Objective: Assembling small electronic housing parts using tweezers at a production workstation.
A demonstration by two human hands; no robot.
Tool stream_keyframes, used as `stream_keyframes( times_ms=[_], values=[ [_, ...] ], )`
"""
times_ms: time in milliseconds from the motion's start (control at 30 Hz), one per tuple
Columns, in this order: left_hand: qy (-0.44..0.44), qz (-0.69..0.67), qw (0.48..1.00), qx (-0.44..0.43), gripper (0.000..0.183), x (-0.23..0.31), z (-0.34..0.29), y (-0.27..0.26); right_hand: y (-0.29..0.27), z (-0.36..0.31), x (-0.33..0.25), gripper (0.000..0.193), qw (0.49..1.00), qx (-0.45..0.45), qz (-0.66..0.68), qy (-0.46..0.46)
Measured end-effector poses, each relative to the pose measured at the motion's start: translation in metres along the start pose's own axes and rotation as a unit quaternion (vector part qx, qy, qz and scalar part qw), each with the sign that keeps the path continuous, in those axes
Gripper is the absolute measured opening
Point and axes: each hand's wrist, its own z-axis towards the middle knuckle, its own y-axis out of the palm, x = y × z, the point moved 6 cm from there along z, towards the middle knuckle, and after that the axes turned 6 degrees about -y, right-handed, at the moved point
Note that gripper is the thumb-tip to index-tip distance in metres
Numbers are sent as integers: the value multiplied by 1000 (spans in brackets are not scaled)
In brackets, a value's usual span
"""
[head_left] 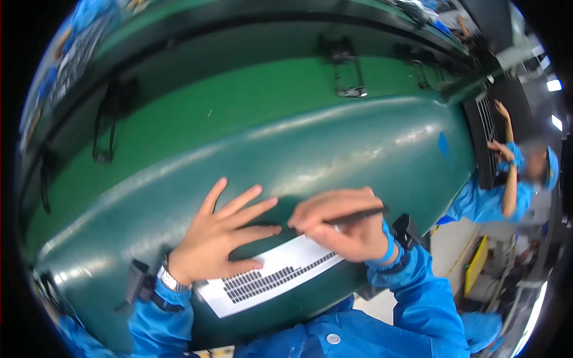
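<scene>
A white sheet [280, 265] printed with rows of dark rectangles lies on the green table mat [239, 149] right in front of me. My left hand [224, 235] rests flat with its fingers spread, its thumb and palm edge over the sheet's upper left part. Between the fingers of my right hand [346, 224] is a dark pen [364, 213], held slanted with its back end to the right. The right fingertips are at the sheet's upper edge. The pen's tip is hidden by the fingers.
Dark metal frames, one [351, 77] at the far side and another [106, 134] at the far left, stand beyond the mat's edge. A blue piece [443, 144] lies on the mat at right. Further right, a person in blue [495, 197] handles a dark slotted panel [482, 140].
</scene>
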Motion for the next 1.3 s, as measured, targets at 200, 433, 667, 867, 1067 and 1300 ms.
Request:
stream_keyframes(
  times_ms=[200, 433, 667, 867, 1067, 1300],
  values=[
    [-130, -209, 963, 110, 43, -2, 31, -30, -104, 20, 41, 18, 953, 273, 64, -118],
    [-222, -193, 924, 245, 55, -57, 229, -51, -172, -14, 95, 24, 872, 473, 90, -90],
    [-327, -62, 868, 367, 36, -98, 284, -56, -173, -10, 102, 23, 854, 501, 117, -78],
    [-187, -17, 932, 311, 19, -54, 206, -119, -187, -25, 106, 25, 831, 530, 144, -90],
    [-113, 73, 964, 228, 21, 4, 63, -105, -128, 1, 56, 24, 915, 386, 78, -83],
    [-158, -13, 963, 220, 22, 0, 0, -46, 5, 21, 15, 10, 997, 69, -24, -12]
  ],
)
